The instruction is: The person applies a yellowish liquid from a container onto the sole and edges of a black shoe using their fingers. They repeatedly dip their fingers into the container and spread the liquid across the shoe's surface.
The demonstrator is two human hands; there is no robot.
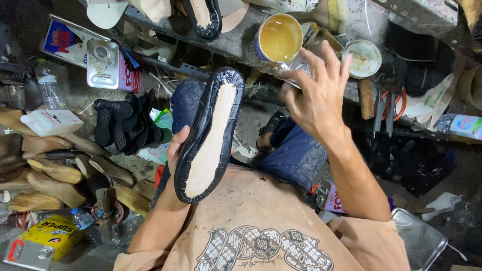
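Left hand (175, 150) grips black shoe upper (211, 135) on its last, pale insole facing up, held over lap. Right hand (316, 98) is unclenched, fingers spread, holding nothing, just beside open glue can (279, 37) on the bench (236, 45). Black soles (125, 123) are piled on the left, wooden lasts (55, 173) near them.

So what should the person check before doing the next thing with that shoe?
1. Shoe held firmly: ok, the left hand grips its edge from behind.
2. Pale sole side facing up: ok.
3. Right hand free: ok, fingers spread, holding nothing.
4. Glue can open and near that hand: ok, yellowish liquid shows.
5. Black edge folded evenly all round: cannot tell, the heel end is partly hidden.
6. Brush or spreader at hand: cannot tell.
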